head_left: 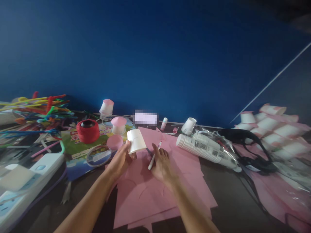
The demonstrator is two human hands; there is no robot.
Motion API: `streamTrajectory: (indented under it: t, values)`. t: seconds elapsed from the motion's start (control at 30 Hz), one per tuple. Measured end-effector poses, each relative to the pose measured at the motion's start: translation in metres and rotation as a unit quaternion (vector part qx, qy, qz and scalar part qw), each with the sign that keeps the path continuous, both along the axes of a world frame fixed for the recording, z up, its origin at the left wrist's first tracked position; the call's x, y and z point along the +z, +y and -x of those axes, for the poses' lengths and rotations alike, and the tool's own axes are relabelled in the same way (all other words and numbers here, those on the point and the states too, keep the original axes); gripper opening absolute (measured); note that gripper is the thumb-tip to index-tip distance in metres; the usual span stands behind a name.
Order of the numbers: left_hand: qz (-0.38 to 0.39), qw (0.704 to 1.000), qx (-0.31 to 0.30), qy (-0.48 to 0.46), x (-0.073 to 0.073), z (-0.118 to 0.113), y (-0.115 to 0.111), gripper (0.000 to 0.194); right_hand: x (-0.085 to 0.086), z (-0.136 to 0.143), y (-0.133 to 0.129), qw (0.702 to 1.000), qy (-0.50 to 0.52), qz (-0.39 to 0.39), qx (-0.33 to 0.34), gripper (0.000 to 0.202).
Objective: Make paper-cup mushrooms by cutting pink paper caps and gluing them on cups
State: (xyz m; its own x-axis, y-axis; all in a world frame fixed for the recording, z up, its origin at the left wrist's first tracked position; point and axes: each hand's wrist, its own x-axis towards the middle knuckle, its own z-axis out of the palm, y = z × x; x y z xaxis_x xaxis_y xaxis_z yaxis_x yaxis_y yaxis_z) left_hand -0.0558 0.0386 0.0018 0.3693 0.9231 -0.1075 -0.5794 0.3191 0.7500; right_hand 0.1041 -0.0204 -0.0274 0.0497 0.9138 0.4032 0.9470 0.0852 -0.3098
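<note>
My left hand (122, 158) grips a white paper cup (136, 141) by its left side, the cup raised above pink paper sheets (143, 197). Faint marks show on the cup's wall. To the right of the cup, my right hand (162, 161) rests low over the sheets with a white pen (153, 160) held between thumb and fingers. The pen and the cup are apart. Faint curved lines run across the top sheet. A pink paper disc (114, 141) and a cup with a pink cone top (119, 125) stand just left of the held cup.
Red yarn (87, 132), a tape roll (98, 156), a power strip (31, 184) and colourful pipe cleaners (48, 108) lie left. A glue stick (164, 124) stands behind. To the right are stacked cups (199, 149), a black strap (257, 163) and a pile of cups (274, 129).
</note>
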Motion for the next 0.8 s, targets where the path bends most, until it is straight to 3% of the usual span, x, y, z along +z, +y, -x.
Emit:
streamTrajectory:
  t: [0.4,0.57,0.63,0.8]
  values:
    - [0.027,1.0,0.004,-0.011,-0.003,-0.002,0.002,0.022,0.004,-0.001,0.003,0.999,0.036,-0.006,-0.012,0.058]
    - [0.046,0.997,0.034,-0.046,0.003,0.003,0.003,0.012,0.014,0.0,-0.002,0.978,0.167,-0.106,0.064,0.052]
    - [0.049,0.997,0.052,-0.042,0.004,0.007,0.005,0.011,0.021,0.001,-0.008,0.965,0.219,-0.102,0.103,0.046]
    - [0.059,0.994,0.078,-0.051,0.005,0.008,0.012,0.03,0.032,0.008,-0.019,0.925,0.294,-0.13,0.202,0.026]
